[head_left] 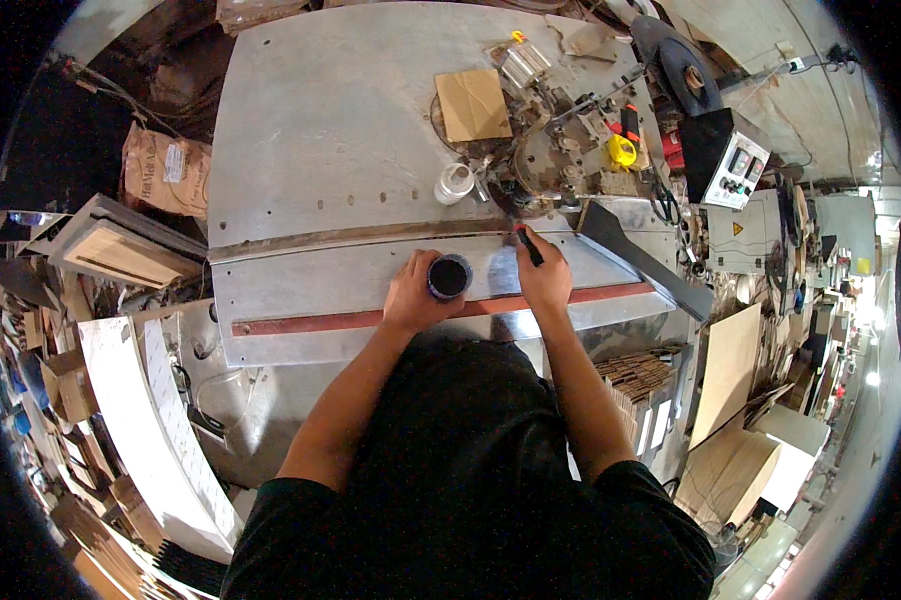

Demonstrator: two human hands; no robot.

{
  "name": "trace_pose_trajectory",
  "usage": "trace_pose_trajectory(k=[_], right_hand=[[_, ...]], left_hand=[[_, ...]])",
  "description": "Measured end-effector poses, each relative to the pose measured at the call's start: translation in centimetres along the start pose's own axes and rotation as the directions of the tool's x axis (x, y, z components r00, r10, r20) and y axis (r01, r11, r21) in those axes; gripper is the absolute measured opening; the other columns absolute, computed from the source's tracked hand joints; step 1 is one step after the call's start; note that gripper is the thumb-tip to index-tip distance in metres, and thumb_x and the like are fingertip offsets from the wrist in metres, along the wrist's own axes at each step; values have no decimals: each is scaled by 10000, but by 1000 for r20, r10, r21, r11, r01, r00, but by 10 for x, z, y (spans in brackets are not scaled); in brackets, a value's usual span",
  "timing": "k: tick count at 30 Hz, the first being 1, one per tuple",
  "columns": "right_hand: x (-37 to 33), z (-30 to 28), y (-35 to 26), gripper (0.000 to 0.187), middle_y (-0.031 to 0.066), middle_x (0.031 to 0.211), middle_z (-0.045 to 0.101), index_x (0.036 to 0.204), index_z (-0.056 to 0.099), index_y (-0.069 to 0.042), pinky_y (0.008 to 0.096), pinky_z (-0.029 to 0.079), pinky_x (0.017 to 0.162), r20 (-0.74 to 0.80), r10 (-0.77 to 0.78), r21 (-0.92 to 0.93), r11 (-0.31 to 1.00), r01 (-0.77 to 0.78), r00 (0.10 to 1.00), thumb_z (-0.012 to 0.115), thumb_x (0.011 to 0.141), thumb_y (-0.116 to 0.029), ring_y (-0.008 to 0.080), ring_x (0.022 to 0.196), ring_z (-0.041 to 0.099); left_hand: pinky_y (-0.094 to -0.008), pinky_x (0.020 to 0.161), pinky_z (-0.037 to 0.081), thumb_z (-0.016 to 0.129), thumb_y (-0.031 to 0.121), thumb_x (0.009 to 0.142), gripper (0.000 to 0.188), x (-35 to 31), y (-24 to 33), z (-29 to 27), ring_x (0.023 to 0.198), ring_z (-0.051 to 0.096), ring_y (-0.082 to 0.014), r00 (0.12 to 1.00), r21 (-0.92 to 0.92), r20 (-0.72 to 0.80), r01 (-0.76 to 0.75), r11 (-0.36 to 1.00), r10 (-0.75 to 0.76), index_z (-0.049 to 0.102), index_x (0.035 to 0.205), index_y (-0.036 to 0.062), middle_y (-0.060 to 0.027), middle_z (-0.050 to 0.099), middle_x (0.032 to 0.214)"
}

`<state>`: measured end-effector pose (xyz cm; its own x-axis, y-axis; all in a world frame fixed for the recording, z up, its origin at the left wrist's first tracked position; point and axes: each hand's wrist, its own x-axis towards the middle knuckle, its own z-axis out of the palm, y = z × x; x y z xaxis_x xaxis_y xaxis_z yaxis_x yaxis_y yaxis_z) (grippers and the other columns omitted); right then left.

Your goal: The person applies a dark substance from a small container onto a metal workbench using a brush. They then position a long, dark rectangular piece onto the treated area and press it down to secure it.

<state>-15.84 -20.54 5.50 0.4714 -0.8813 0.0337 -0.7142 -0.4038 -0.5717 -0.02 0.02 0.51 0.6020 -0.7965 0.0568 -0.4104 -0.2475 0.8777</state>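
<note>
Workshop clutter crowds a broad grey metal table [311, 120] as a person in a black top works at its near edge. Curled around a dark-mouthed cup [450, 276], the left hand [411, 295] grips it close to a red strip [311, 328] that runs beneath both forearms. Just to its right, the right hand [548, 275] closes on a slim black-and-red tool [533, 247], pointed away from the body toward a grimy machine assembly [541, 165] beyond the knuckles. Straight ahead of the left hand stands a white bottle [455, 183]; farther off lies a square of cardboard [472, 105]. Beyond the right hand and to its right rests a yellow tape measure [622, 151]; nearer, on that same side, a dark grey bar [641, 260] slants across the table.

The work appears under way — cup and tool are both in hand, neither laid aside. How much is finished and how much remains, I cannot tell: the tool's far end is lost against dark metal, and so are the cup's contents — black or merely shadowed.
</note>
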Motion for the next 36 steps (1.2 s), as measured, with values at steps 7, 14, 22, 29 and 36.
trace_pose_trajectory(k=[7, 14, 22, 29, 36], right_hand=[[2, 1, -8, 397, 160, 1164, 804, 1396, 802, -249, 497, 605, 897, -28, 45, -51, 998, -46, 999, 771, 1015, -354, 403, 1051, 775], [-8, -9, -16, 404, 161, 1163, 802, 1404, 798, -229, 471, 609, 893, 4, 47, -7, 999, -47, 999, 784, 1012, -328, 378, 1041, 784], [-25, 0, -2, 434, 180, 1196, 790, 1425, 774, -189, 488, 615, 948, 12, -39, 78, 996, 38, 999, 793, 1000, -271, 407, 1095, 769], [0, 15, -12, 474, 181, 1221, 777, 1452, 747, -175, 495, 612, 958, 51, -33, 72, 997, 30, 998, 806, 985, -236, 420, 1126, 753], [6, 31, -7, 456, 198, 1236, 814, 1412, 772, -126, 432, 592, 1015, 18, 85, 201, 976, -87, 996, 805, 970, -233, 364, 1144, 783]], left_hand=[[-578, 985, 601, 985, 344, 754, 776, 1, 1, -2, 1180, 709, -473, 1000, 33, 2, 16, 999, -16, 567, 1357, 92, -191, 704, 1257], [-585, 980, 612, 997, 367, 756, 808, 1, -3, -2, 1180, 720, -479, 1000, 59, -6, -7, 998, 7, 554, 1373, 93, -197, 716, 1254], [-577, 960, 623, 1008, 352, 758, 812, 0, -3, 1, 1175, 725, -482, 1000, 55, -1, 1, 998, -1, 551, 1375, 88, -209, 720, 1253], [-568, 971, 616, 996, 364, 760, 787, 2, -4, 0, 1157, 724, -481, 1000, 49, -11, -21, 999, 21, 559, 1358, 97, -195, 712, 1245], [-568, 951, 616, 984, 352, 769, 733, 3, -1, 1, 1120, 728, -472, 998, 38, -36, -46, 998, 48, 575, 1325, 108, -183, 702, 1211]])
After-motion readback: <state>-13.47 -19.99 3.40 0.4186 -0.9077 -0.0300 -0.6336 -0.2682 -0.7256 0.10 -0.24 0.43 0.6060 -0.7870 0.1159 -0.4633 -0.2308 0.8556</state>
